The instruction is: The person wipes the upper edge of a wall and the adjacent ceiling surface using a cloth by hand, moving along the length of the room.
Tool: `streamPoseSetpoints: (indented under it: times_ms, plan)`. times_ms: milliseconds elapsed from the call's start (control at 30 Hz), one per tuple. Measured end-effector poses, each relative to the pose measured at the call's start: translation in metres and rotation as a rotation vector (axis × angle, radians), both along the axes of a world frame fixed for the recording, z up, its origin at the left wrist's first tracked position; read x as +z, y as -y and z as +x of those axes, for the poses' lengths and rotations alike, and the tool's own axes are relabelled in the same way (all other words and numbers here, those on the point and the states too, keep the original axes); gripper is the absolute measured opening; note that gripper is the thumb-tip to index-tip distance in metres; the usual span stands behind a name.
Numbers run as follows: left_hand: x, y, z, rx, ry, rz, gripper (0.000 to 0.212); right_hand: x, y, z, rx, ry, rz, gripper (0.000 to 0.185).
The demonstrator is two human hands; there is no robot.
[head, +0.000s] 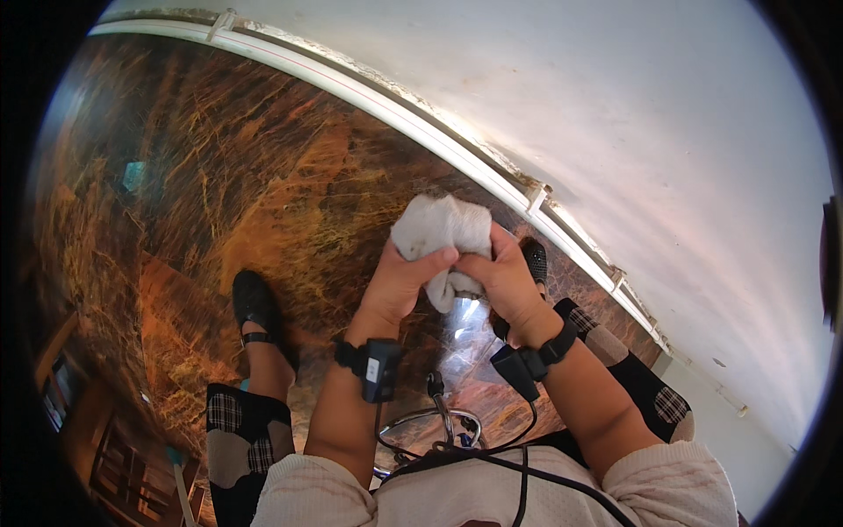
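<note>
A folded, greyish-white cloth [448, 224] with a few dark spots is held up in front of me between both hands. My left hand [395, 280] grips its left side, thumb pressed on the near face. From the right, my right hand [510, 280] clasps the other side, and the two thumbs nearly meet at the middle. A loose fold of the cloth hangs below them. The fingers behind it are hidden. Each wrist carries a strapped black device, the left one [382, 369] and the right one [520, 369], with cables running toward my body.
White pipe [369, 95] held by brackets runs along the foot of the white wall [593, 118]. Brown marble-patterned floor [263, 178] lies below. My black shoe [253, 296] rests at left. Chrome tubing [444, 421] stands between my legs; wooden furniture [125, 461] is lower left.
</note>
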State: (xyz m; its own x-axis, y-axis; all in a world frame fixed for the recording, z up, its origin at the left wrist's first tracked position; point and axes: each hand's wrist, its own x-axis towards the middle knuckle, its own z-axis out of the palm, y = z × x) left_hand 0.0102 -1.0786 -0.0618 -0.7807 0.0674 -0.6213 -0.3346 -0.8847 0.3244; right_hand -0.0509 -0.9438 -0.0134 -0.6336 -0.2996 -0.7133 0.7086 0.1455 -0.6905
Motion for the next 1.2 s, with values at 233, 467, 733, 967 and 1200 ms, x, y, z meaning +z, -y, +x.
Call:
streamPoseSetpoints:
  times_ms: [233, 467, 733, 967, 1200]
  plan:
    - [-0.034, 0.019, -0.032, 0.541, 0.182, -0.191, 0.044, -0.019, -0.018, -0.005, -0.096, 0.004, 0.081, 0.038]
    - [-0.065, -0.009, -0.091, 0.455, 0.051, 0.226, 0.048, -0.043, -0.047, -0.005, -0.338, 0.244, -0.029, 0.026]
    - [-0.067, -0.049, -0.093, 0.534, -0.061, 0.463, 0.053, -0.053, -0.063, -0.005, -0.576, 0.295, -0.146, 0.034]
    - [-0.054, -0.072, -0.092, 0.286, -0.026, 0.468, 0.046, -0.06, -0.068, 0.0, -0.498, 0.318, -0.152, 0.019]
    - [-0.053, -0.073, -0.08, 0.208, -0.004, 0.314, 0.041, -0.064, -0.078, 0.005, -0.534, 0.295, -0.055, 0.018]
